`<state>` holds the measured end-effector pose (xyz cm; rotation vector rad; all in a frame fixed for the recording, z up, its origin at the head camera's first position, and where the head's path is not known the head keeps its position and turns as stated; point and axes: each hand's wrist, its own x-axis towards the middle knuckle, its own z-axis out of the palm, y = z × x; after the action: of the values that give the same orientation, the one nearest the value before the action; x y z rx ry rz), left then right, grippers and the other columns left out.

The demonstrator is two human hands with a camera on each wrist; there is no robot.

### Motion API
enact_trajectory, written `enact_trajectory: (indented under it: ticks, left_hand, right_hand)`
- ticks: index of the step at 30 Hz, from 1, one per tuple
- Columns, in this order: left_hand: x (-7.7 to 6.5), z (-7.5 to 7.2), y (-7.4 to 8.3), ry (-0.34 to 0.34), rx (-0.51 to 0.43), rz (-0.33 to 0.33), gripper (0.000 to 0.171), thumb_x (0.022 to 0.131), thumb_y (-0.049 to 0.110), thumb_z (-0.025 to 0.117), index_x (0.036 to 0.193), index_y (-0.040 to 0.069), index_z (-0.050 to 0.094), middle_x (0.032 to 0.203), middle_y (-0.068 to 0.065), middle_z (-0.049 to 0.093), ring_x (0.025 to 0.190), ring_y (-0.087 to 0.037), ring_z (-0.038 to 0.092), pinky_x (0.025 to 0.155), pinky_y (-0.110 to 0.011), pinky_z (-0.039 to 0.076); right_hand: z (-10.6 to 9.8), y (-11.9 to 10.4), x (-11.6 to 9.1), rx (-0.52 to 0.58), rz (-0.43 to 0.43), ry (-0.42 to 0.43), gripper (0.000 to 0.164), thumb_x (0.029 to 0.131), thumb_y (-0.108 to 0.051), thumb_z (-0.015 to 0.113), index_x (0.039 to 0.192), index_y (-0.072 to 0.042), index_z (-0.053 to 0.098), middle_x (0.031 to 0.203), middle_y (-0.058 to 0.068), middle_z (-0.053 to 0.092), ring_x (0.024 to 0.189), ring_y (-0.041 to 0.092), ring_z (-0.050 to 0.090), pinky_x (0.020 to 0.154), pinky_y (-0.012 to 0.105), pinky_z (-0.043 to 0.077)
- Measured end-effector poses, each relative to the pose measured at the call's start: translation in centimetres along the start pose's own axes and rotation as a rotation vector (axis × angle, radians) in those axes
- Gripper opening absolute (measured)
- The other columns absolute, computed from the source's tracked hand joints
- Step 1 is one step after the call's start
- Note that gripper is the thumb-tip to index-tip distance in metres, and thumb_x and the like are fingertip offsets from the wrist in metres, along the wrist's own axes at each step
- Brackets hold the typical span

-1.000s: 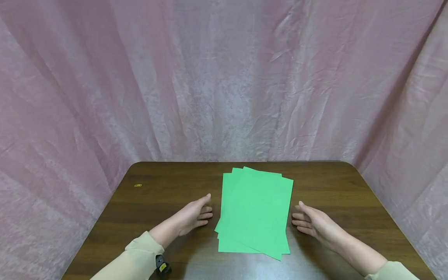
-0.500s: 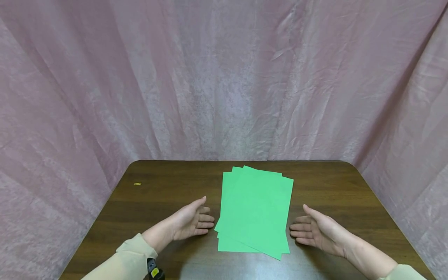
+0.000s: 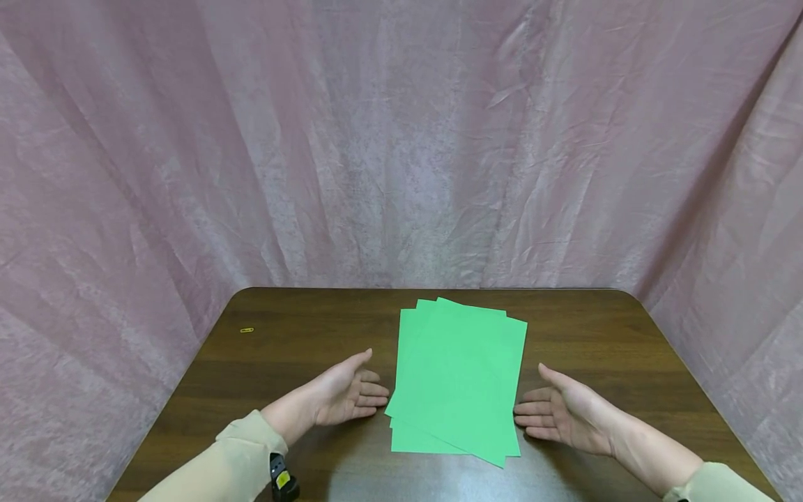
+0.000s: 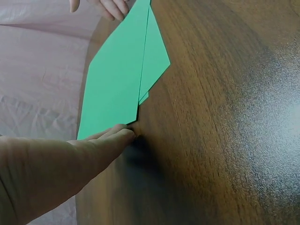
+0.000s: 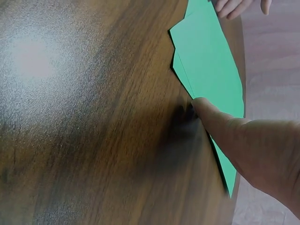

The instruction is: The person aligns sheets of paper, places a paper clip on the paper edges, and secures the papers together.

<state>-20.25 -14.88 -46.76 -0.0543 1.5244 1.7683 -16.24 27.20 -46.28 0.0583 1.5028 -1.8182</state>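
Several green paper sheets [image 3: 458,380] lie in an uneven, fanned stack on the table, their corners sticking out at different angles. My left hand [image 3: 348,394] is at the left side of the stack, fingers straight and thumb raised, fingertips right by the paper's edge. On the opposite side, my right hand [image 3: 571,415] faces it with palm inward and fingers extended, tips close to the right edge. In the left wrist view the left fingers [image 4: 117,136] are near a sheet's corner. The right wrist view has the right fingers [image 5: 206,110] along the sheets' edge. Neither hand grips anything.
A yellow paper clip [image 3: 247,330] lies on the far left of the brown wooden table [image 3: 301,314]. Pink curtains [image 3: 401,139] hang behind the table and along both sides. A dark band with a yellow patch [image 3: 284,479] is on the left wrist.
Both hands first turned their palms more inward and straightened their fingers, drawing back slightly. Since then they have come in nearer to the stack's sides. The sheets stay put.
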Motion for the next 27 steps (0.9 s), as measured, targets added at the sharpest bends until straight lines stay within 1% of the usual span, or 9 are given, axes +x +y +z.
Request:
enact_trajectory:
  ticks: [8,12,16,22,27]
  left_hand:
    - [0.09,0.24,0.11,-0.001,0.015,-0.007,0.095,0.108,0.06,0.028,0.154,-0.02,0.005,0.154,-0.043,0.027,0.145,-0.052,0.028,0.119,-0.058,0.025]
    - [0.09,0.36,0.15,-0.006,0.017,-0.01,0.093,0.109,0.059,0.027,0.154,-0.019,0.004,0.154,-0.043,0.026,0.146,-0.052,0.027,0.119,-0.059,0.025]
    - [0.09,0.47,0.12,-0.006,0.023,-0.009,0.092,0.109,0.058,0.026,0.154,-0.019,0.005,0.154,-0.042,0.026,0.146,-0.051,0.027,0.118,-0.059,0.026]
    - [0.18,0.71,0.06,-0.002,0.027,-0.012,0.095,0.108,0.06,0.03,0.155,-0.018,0.005,0.155,-0.04,0.028,0.146,-0.05,0.027,0.118,-0.058,0.028]
    - [0.27,0.67,0.0,0.0,0.027,-0.01,0.095,0.108,0.06,0.029,0.155,-0.019,0.006,0.155,-0.04,0.03,0.146,-0.05,0.028,0.118,-0.059,0.028]
  right_hand:
    - [0.11,0.11,0.1,0.014,0.008,-0.008,0.107,0.105,-0.066,0.03,0.148,0.027,0.0,0.154,0.045,0.019,0.146,0.053,0.022,0.117,0.054,0.033]
    - [0.05,0.14,0.23,0.014,0.002,-0.013,0.107,0.105,-0.067,0.03,0.147,0.027,-0.001,0.154,0.046,0.017,0.146,0.053,0.021,0.116,0.055,0.033]
    - [0.17,0.2,0.15,0.019,-0.003,-0.01,0.106,0.106,-0.065,0.029,0.148,0.027,-0.001,0.154,0.046,0.016,0.147,0.053,0.019,0.117,0.054,0.033]
    - [0.09,0.35,0.26,0.023,-0.013,-0.015,0.105,0.106,-0.065,0.029,0.148,0.027,-0.002,0.155,0.045,0.015,0.147,0.053,0.019,0.116,0.054,0.034]
    - [0.16,0.41,0.27,0.025,-0.015,-0.014,0.103,0.107,-0.064,0.027,0.148,0.026,-0.002,0.156,0.044,0.013,0.147,0.053,0.018,0.117,0.054,0.033]
